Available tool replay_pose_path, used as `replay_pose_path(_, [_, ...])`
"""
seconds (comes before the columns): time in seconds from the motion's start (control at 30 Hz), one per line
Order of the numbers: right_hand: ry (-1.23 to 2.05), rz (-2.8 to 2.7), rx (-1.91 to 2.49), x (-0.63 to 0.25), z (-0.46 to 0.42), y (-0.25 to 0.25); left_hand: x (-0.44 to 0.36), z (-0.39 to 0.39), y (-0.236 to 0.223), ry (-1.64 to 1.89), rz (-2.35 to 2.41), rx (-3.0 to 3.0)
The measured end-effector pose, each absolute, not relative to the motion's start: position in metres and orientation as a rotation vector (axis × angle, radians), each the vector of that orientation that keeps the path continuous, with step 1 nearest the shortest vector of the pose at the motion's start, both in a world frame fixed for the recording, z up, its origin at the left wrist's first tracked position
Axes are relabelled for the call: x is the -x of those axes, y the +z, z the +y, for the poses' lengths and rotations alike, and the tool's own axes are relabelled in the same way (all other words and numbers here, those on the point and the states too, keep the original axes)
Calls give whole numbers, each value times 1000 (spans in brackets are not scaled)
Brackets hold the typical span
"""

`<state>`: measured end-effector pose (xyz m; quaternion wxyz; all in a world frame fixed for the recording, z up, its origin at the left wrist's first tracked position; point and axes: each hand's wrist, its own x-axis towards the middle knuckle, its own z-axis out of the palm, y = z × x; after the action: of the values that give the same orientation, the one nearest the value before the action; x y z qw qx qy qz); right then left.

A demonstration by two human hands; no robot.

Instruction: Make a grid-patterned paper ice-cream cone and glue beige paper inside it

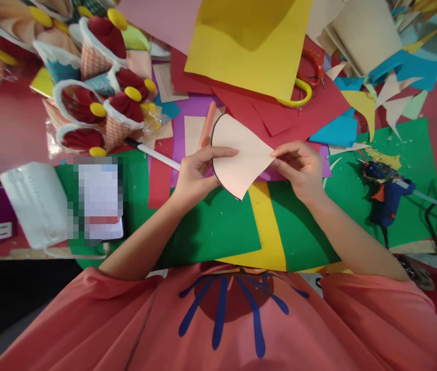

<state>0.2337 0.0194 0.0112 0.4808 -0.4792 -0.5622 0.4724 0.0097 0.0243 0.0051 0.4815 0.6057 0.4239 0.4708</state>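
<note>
A pale pink, fan-shaped piece of paper (241,152) with a dark line along its curved edge is held up between both hands. My left hand (199,172) grips it by the curved side, thumb underneath and index finger lying on its face. At the pointed end, my right hand (298,167) pinches the tip between thumb and fingers. Just behind my left hand lie an orange stick-like thing (207,123) and a white marker with a dark tip (158,155). Green paper (211,226) and a yellow strip (268,221) spread below the hands.
Several finished paper-and-fabric cones (120,116) crowd the upper left. A phone (100,201) and a white cabled box (35,203) stand at left. Yellow-handled scissors (301,94) lie partly under a yellow sheet (249,46). A blue glue gun (386,198) rests at right near paper scraps (392,103).
</note>
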Motion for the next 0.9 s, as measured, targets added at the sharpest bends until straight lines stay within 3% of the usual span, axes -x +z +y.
replay_pose_path(0.9, [1192,-1470,1236,-233,18,15,-10,31,0,1240,1091,-1405])
